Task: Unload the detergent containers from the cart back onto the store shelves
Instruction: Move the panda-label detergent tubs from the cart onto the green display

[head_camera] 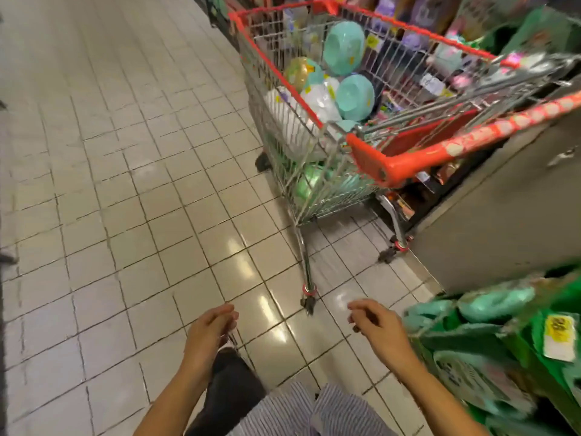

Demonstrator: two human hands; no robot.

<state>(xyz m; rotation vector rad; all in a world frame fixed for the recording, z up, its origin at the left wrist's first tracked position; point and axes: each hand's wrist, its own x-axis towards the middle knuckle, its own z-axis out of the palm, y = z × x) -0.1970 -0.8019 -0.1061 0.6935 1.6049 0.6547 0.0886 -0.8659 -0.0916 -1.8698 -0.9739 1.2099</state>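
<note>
Both hands low over the tiled floor (125, 184), well apart from the cart (276, 69). Left hand (209, 328): fingers loosely curled, close together, holding nothing. Right hand (377, 325): fingers loosely curled, holding nothing. Cart stands ahead, to my right, against the grey shelf unit (487, 215). Teal detergent containers (344, 47) piled inside its basket. Green packs (493, 302) just beside right hand, blurred.

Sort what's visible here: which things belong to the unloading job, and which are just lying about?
Job: cart; teal containers inside it; stocked green shelf at right; left hand and right hand, both empty.
Just there: tiled floor; grey cabinet beside the cart.
</note>
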